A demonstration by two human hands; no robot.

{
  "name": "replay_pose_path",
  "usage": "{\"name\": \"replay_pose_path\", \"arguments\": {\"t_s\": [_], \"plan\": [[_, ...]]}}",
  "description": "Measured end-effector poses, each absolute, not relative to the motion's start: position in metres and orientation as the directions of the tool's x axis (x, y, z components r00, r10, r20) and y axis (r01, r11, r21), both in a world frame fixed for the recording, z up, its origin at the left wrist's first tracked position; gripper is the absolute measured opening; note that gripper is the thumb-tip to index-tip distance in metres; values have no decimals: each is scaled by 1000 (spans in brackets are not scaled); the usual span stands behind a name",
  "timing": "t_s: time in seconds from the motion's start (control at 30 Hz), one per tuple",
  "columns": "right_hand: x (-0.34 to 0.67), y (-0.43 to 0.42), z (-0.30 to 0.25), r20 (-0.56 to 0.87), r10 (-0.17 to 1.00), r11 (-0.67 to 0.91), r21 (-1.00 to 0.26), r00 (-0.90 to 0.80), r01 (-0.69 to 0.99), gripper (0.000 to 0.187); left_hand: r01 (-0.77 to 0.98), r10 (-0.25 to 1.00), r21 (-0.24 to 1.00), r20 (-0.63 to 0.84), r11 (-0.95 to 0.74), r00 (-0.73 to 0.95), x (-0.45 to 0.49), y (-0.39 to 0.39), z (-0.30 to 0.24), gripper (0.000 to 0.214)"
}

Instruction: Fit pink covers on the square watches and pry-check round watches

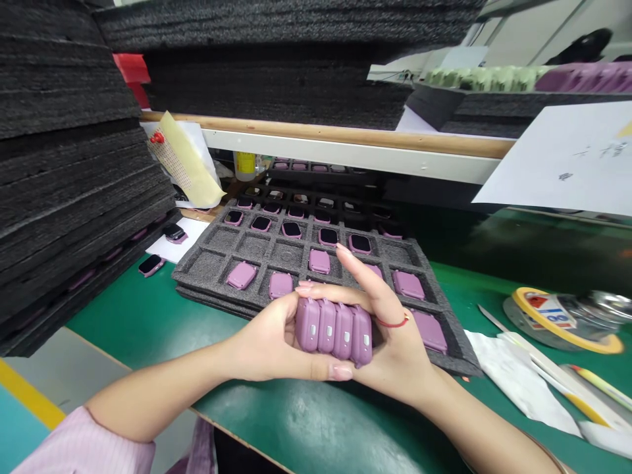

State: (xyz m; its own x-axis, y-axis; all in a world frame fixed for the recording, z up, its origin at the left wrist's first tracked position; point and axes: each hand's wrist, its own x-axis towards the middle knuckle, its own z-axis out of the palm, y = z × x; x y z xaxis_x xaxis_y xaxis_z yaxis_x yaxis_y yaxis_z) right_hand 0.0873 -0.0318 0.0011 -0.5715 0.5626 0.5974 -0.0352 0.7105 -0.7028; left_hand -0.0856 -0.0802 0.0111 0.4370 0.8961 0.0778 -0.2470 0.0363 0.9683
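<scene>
Left hand point(264, 339) and right hand point(392, 349) clasp four pink watch cases point(334, 331).

Here we are at the green worktop point(123, 316), and right in the middle we have a double layer of grey foam tray point(197, 270) sitting flat on it. Over on the left we've got a tall pile of black foam sheets point(74, 197), with a white card point(170, 247) just beside it and a pink-cased watch point(151, 265) lying right by that card, screen up. Swing right and we find a tape roll point(563, 322) with a yellow rim, a slim blade point(494, 319), crumpled white tissue point(518, 382), and a yellow-edged strip point(592, 388), too blurred to call.
</scene>
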Motion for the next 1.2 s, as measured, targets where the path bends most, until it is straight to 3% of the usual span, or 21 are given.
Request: {"name": "replay_pose_path", "arguments": {"t_s": [0.17, 0.7, 0.83, 1.07, 1.2], "plan": [[88, -29, 0, 623, 530, 750, -661, -575, -24, 109, -356, 890, 930, 82, 94, 448, -89, -81, 1, 35], [80, -36, -5, 664, 494, 798, -603, -562, -12, 103, -120, 957, 990, 100, -69, 274, -85, -82, -2, 49], [79, -37, -4, 668, 475, 812, -583, -572, -7, 104, -64, 965, 993, 115, -102, 237, -83, -82, -3, 44], [78, -36, -11, 669, 455, 830, -558, -588, 6, 100, -172, 951, 983, 114, -65, 288, -81, -80, 0, 48], [77, -36, -13, 667, 437, 845, -535, -604, 20, 101, -161, 966, 985, 104, -66, 236, -79, -81, -1, 47]]}}
